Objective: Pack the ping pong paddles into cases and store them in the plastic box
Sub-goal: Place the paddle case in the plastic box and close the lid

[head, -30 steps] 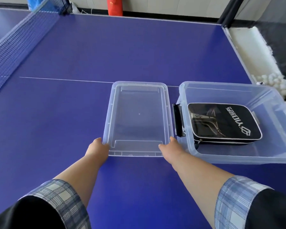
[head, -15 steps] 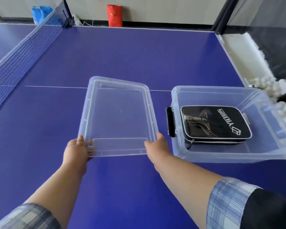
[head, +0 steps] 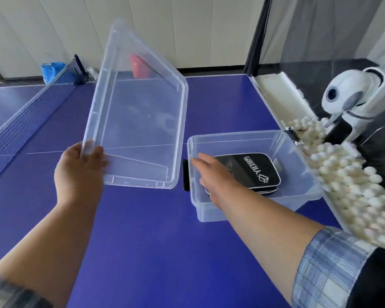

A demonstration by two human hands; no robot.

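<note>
Cases, black zippered fabric with white piping and white lettering, lie flat and stacked on the floor of the plastic box, a clear, rounded-corner rectangular tub standing on the counter at about 3 o'clock from the middle of the view. A black clip latch sits on the box's left end wall. The right hand reaches over the box's near-left corner, fingers loosely spread and extended, gripping nothing; whether the palm touches the rim or the case beneath cannot be told. At 9 to 11 o'clock from the box, the lid, a shallow tray of the same clear smooth plastic with a raised lip, is lifted off the counter and tilted steeply, its far edge high. The left hand pinches the lid's near-left corner, its fingers showing through the plastic and the back of the hand toward the camera. Both forearms are bare, with blue-grey plaid cuffs at the bottom edge of the view. The counter is a matte deep-blue table-tennis top with a thin white line; a mesh net runs along 9 to 10 o'clock. At 3 to 4 o'clock, past the counter's edge, a heap of white balls fills a tray below a white rounded ball machine.
</note>
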